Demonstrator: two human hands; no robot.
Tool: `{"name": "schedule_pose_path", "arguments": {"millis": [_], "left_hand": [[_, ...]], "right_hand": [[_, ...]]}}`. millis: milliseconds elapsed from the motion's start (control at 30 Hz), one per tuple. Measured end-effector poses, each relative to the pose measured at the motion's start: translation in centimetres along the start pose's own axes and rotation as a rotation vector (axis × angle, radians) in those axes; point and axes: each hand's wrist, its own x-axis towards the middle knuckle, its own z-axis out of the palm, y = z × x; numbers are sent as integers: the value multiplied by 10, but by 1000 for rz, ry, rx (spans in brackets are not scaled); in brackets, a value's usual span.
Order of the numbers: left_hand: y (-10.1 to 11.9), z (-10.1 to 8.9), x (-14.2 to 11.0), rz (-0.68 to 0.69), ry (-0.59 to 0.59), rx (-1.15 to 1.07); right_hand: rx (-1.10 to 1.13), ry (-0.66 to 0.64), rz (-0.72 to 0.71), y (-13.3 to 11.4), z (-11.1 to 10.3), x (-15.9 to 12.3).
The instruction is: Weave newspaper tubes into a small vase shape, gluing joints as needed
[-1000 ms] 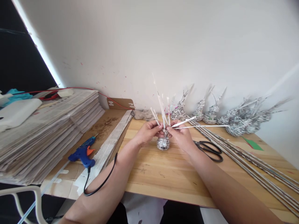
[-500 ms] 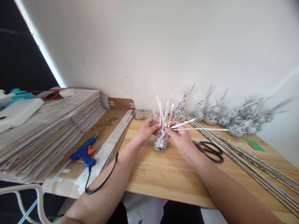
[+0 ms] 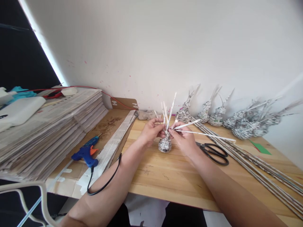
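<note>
Between my hands is a small woven newspaper figure (image 3: 165,145), its round body low over the wooden table, with several paper sticks fanning up from its narrow neck. My left hand (image 3: 153,130) pinches the neck and stick bases from the left. On the other side, my right hand (image 3: 181,135) has its thumb and fingers closed on a long thin paper tube (image 3: 213,135) where it meets the neck. That tube stretches out to the right, beneath a shorter, thicker stick (image 3: 188,124). Some fingertips are hidden behind the sticks.
Black-handled scissors (image 3: 215,153) lie right of my right hand, beside a bundle of long paper tubes (image 3: 251,167). Several woven figures (image 3: 215,117) stand along the wall. At left are a blue glue gun (image 3: 86,153), newspaper strips (image 3: 115,142) and a tall newspaper stack (image 3: 59,126).
The woven figure has been turned and tilted between my fingers, so its upright sticks stand in different positions. The long tube's free end now slopes lower at right. Both hands keep their grip.
</note>
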Motion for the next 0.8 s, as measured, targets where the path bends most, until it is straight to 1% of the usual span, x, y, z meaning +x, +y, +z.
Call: {"name": "schedule_pose_path", "arguments": {"millis": [67,133,300,367,467,533,667,800], "left_hand": [[-1,0,2,-4,65,-42],[-2,1,3,-2,93,-69],[0,-2,2,-22,12,-48],[1,-4,1,13,-5,3],[2,-4,0,90,9,61],[2,-2,-1,109,5,69],[5,0,-5,52,-33,36],[7,2,-6,28,16,44]], "right_hand": [[-38,11,-54,-2,1,-1],[-58,18,-73,-4,1,-2],[-78,-23,-64,-4,-1,-1],[-77,-42,-49,-3,-2,0],[-79,-68,-36,-2,-4,1],[-76,-87,-38,-4,-5,1],[-80,-100,-59,-10,-3,-1],[-128,-66,-76,-6,0,-3]]}}
